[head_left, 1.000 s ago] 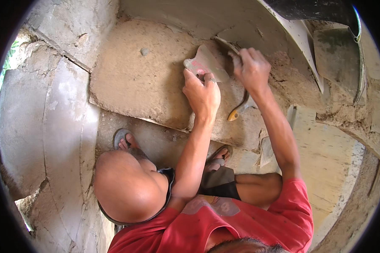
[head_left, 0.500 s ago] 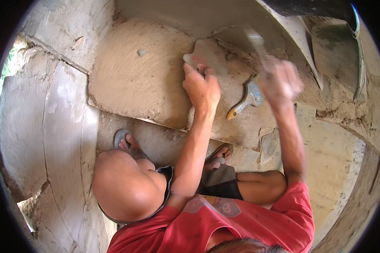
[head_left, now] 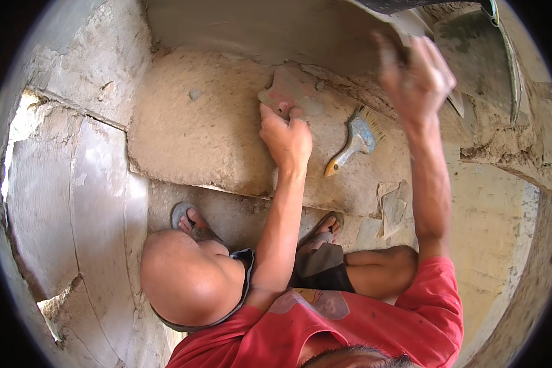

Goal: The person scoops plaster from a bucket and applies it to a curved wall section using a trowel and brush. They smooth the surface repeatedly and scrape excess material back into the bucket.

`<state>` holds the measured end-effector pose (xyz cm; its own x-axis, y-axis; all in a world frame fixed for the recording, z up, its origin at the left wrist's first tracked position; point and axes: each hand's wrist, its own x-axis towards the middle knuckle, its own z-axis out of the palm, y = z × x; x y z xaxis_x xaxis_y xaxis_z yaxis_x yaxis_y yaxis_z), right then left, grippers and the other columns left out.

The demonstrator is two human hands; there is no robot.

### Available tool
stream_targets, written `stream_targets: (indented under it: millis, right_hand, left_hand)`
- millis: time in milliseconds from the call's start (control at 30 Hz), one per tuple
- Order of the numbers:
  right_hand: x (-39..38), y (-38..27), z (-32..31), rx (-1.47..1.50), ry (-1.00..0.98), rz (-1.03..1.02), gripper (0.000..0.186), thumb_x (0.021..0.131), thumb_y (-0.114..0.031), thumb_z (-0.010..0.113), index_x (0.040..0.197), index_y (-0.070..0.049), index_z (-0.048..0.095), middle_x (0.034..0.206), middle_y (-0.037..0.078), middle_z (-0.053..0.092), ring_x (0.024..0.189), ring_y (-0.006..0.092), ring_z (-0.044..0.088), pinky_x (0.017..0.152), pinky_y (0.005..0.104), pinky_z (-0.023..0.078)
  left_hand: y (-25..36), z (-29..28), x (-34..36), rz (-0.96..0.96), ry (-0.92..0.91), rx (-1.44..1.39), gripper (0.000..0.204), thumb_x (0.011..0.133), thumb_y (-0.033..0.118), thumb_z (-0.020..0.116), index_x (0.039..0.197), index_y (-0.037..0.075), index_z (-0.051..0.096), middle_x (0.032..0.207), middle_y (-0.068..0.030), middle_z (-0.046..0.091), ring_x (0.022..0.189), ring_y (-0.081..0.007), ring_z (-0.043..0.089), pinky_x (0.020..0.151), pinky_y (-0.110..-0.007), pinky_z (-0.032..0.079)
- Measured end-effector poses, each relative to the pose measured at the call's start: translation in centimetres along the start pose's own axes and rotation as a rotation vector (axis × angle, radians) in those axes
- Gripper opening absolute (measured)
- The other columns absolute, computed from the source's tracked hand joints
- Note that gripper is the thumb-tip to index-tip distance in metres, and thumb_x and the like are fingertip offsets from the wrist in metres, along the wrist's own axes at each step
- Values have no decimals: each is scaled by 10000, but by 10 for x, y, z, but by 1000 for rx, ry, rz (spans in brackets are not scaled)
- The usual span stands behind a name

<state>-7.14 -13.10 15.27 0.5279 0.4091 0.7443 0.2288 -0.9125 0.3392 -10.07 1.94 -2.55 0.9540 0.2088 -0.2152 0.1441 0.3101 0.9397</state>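
My left hand (head_left: pixel 285 138) grips the handle of a flat, mortar-smeared float (head_left: pixel 291 92) and presses it on the sandy plaster slab (head_left: pixel 196 129). My right hand (head_left: pixel 417 73) is raised at the upper right, by the rim of a dark mortar pan (head_left: pixel 487 55). Its fingers are curled around a small trowel whose pale blade (head_left: pixel 455 103) pokes out below the hand. A paintbrush (head_left: pixel 356 141) with a yellow handle lies on the slab between the two hands.
My feet in sandals (head_left: pixel 190 218) (head_left: pixel 322 230) stand on the concrete just below the slab's edge. A crumpled scrap of paper (head_left: pixel 392 205) lies right of them. Rough curved concrete walls (head_left: pixel 73 184) close in on the left and top.
My right hand has lifted away from the float, up and to the right toward the pan. The left hand has stayed on the float, and the brush is now uncovered.
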Motion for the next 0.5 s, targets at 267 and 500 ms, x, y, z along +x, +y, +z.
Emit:
stream_targets:
  millis: [267,500]
  right_hand:
    - [-39,30,-54,1065,-488,1070,311,937,-194,832,1140,22,735,1003,139,800,798,200,755,786,315,652]
    - [-142,11,-8,1742,-618,1361,472,926,-249,856,1263,39,693,1044,112,787,885,177,748,755,319,611]
  left_hand:
    - [44,-35,18,-465,-528,-374,389,770,101,573,1134,76,710,936,13,625,773,-104,601,569,-272,400]
    - [39,-28,6,-553,-611,-524,349,777,53,591,1109,30,696,911,-22,658,708,-125,603,561,-276,407]
